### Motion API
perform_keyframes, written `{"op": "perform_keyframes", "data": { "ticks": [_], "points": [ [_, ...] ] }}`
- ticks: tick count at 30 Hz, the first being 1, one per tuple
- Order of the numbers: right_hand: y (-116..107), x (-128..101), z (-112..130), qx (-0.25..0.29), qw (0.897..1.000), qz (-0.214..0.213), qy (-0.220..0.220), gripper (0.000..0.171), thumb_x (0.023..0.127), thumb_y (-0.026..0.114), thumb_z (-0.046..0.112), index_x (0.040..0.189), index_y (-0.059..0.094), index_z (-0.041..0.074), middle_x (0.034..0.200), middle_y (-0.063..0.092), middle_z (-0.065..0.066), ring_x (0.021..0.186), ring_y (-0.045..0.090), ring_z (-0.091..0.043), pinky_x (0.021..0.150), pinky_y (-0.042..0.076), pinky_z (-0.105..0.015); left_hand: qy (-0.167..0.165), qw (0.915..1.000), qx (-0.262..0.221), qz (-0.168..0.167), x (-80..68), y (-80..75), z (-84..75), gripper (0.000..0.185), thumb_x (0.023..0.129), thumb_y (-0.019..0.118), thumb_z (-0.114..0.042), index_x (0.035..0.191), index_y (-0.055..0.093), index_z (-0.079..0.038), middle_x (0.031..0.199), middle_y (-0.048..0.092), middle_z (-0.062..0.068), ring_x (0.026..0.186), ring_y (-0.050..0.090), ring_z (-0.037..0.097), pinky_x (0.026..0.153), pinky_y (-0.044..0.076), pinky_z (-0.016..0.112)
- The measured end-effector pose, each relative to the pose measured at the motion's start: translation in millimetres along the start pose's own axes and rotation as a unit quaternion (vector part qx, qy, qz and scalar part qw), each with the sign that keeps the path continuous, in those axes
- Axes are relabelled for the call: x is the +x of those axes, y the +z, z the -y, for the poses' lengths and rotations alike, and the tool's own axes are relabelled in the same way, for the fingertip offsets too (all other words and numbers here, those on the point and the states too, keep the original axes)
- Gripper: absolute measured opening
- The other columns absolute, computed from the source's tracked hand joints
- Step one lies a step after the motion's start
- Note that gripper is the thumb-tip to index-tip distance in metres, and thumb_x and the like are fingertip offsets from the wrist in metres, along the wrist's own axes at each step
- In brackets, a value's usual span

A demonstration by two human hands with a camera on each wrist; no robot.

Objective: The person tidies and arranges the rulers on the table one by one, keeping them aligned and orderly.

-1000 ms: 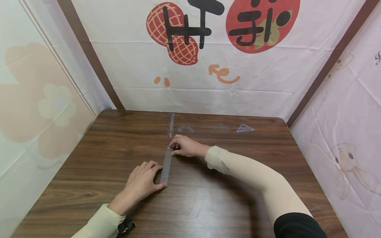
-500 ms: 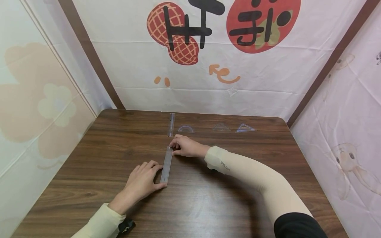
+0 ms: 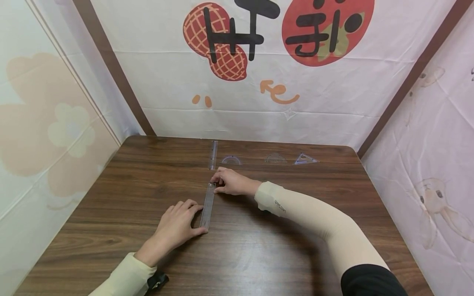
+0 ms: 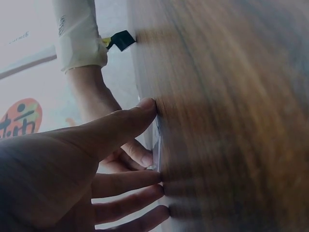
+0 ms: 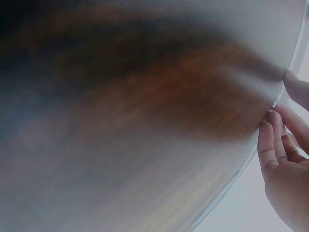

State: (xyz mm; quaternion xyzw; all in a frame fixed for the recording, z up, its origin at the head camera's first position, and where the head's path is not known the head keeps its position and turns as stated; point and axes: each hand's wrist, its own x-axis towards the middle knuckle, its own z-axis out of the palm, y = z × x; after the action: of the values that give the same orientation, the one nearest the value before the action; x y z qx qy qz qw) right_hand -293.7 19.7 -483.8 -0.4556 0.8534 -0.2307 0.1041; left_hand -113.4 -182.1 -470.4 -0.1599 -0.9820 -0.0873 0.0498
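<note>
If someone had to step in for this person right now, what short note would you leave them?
Left hand: fingers straight, touching the near end of the clear ruler.
Right hand: fingertips pinch the ruler's far end.
The ruler lies flat mid-table, pointing toward a second ruler at the far edge. Beside that one, in a row: two protractors and a set square.
Done: four tools lined up at the back.
Left, probably: place this ruler; it is not yet in the row.
</note>
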Motion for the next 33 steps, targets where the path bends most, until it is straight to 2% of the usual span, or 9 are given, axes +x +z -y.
{"op": "perform_keyframes", "data": {
  "ticks": [7,14,23,33],
  "points": [
    [-1,-1,1,0.003,1.0,0.005,0.003,0.035,0.101,0.078,0.019,0.132,0.072,0.004,0.121,0.064,-0.009,0.101,0.063,-0.016,0.089,0.053,-0.023,0.001,0.9999,-0.005,0.012,1.6,-2.5,1.5,0.067,0.082,0.09,-0.055,0.127,0.076,-0.008,0.123,0.07,0.007,0.11,0.068,0.032,0.087,0.057,0.052],
    [-3,-2,4,0.015,1.0,0.012,0.007,0.036,0.102,0.077,0.018,0.133,0.071,0.003,0.123,0.063,-0.01,0.103,0.063,-0.018,0.09,0.053,-0.024,-0.007,0.9995,-0.021,0.022,11.5,-8.5,8.3,0.052,0.091,0.084,-0.049,0.124,0.078,-0.009,0.124,0.074,0.011,0.11,0.07,0.035,0.088,0.058,0.054],
    [-6,-2,3,0.014,1.0,0.021,0.004,0.038,0.102,0.078,0.018,0.135,0.07,0.002,0.124,0.063,-0.01,0.105,0.063,-0.018,0.092,0.053,-0.024,-0.017,0.9993,-0.025,0.021,34.6,-17.1,15.5,0.047,0.097,0.08,-0.045,0.126,0.077,-0.009,0.126,0.073,0.013,0.112,0.07,0.038,0.091,0.057,0.056],
    [-12,-1,3,0.029,0.999,0.019,0.005,0.036,0.102,0.077,0.014,0.135,0.07,0.001,0.122,0.067,-0.01,0.102,0.067,-0.019,0.088,0.055,-0.023,-0.033,0.9986,-0.04,0.01,71.1,-22.5,29.6,0.05,0.1,0.077,-0.041,0.135,0.072,-0.006,0.134,0.07,0.018,0.118,0.067,0.041,0.095,0.056,0.059]
  ]
}}
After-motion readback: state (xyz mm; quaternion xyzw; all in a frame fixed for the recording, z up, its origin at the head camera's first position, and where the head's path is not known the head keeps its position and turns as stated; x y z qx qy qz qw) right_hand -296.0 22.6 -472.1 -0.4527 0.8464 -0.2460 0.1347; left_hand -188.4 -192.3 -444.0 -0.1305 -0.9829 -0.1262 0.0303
